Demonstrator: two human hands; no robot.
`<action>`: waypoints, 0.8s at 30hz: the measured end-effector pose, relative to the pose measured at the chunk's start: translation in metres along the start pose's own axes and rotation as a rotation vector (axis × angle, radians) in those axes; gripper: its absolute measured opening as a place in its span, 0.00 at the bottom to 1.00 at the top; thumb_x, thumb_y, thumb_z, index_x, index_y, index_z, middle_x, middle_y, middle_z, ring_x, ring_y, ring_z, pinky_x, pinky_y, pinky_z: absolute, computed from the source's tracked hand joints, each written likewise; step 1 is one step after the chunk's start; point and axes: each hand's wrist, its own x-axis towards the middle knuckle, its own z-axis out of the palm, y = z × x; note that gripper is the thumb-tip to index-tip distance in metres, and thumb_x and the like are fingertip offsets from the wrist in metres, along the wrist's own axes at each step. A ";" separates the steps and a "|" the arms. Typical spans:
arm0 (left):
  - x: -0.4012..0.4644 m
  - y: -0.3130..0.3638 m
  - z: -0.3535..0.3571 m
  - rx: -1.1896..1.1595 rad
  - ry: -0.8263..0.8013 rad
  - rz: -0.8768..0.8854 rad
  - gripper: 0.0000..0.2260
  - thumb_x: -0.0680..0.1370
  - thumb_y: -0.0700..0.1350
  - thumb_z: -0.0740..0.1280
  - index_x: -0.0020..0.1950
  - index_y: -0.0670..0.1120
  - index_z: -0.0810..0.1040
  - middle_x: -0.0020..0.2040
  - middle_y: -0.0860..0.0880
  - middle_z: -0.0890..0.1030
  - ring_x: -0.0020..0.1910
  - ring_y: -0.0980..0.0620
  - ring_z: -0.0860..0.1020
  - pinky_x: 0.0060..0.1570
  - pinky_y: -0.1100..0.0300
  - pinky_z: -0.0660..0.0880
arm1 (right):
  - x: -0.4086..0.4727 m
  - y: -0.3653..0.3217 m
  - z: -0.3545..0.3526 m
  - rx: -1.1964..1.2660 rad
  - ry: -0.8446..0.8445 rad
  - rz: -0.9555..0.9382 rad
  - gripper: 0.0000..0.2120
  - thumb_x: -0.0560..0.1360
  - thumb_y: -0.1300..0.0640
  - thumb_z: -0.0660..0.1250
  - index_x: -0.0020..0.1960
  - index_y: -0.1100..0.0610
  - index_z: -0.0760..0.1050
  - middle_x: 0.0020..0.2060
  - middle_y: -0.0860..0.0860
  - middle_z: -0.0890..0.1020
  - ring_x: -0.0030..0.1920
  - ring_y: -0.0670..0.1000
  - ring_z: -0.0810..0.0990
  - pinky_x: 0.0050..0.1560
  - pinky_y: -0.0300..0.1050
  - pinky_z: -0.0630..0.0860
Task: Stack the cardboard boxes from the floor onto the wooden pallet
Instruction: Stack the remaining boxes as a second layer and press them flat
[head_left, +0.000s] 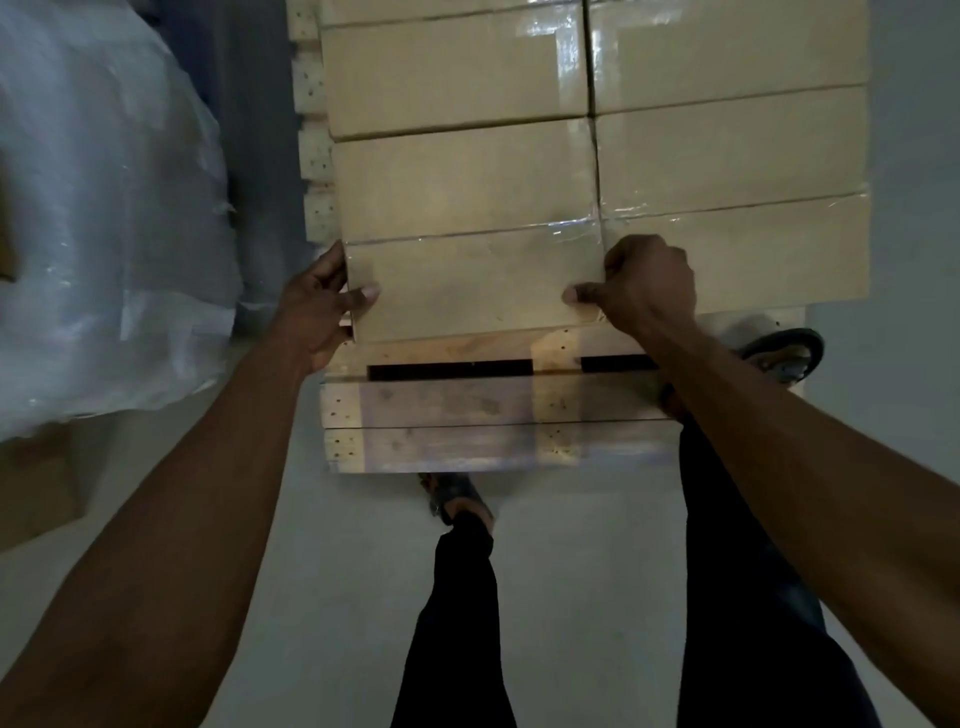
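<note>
Two hands are clamped on the nearest cardboard box (470, 286), one at each short end. The left hand (317, 312) is wrapped round the left end, its thumb laid flat on the top face and its fingers hidden behind the side wall. The right hand (647, 283) grips the right end with curled fingers, the thumb pressed on the top face near the taped corner. The held box is seen in the front left place of the stack, touching the box behind it (465, 184) and the neighbouring box on its right (737, 257). Whether it rests fully on what is below cannot be told. Bare slats of the wooden pallet (467, 410) are seen just in front of the box, nearer the person.

Further rows of boxes are cut off by the upper edge. Crumpled clear plastic wrap (104, 234) lies at the left, and what it covers is hard to make out. One sandalled foot (782, 356) is partly hidden behind the right forearm, set on the pallet's corner; the other foot (457, 501) stands on the floor.
</note>
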 end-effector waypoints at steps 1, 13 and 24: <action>0.003 -0.002 0.001 0.000 0.005 0.001 0.30 0.79 0.31 0.69 0.78 0.50 0.71 0.73 0.50 0.78 0.55 0.58 0.82 0.52 0.54 0.83 | 0.003 0.000 0.001 0.008 0.002 0.002 0.26 0.61 0.40 0.83 0.48 0.56 0.80 0.43 0.52 0.82 0.46 0.53 0.81 0.46 0.49 0.79; 0.014 -0.016 0.007 -0.037 0.090 0.057 0.33 0.78 0.28 0.69 0.80 0.48 0.69 0.70 0.51 0.80 0.61 0.56 0.80 0.72 0.41 0.72 | 0.014 0.014 0.017 0.110 0.095 -0.087 0.44 0.59 0.43 0.84 0.68 0.51 0.69 0.58 0.55 0.83 0.58 0.59 0.81 0.56 0.57 0.81; 0.021 -0.025 0.020 0.272 0.133 0.198 0.40 0.77 0.46 0.76 0.84 0.52 0.58 0.77 0.50 0.72 0.74 0.50 0.73 0.76 0.46 0.69 | 0.039 0.014 0.006 -0.171 -0.060 -0.200 0.57 0.65 0.37 0.80 0.83 0.49 0.51 0.57 0.58 0.84 0.54 0.60 0.83 0.49 0.49 0.78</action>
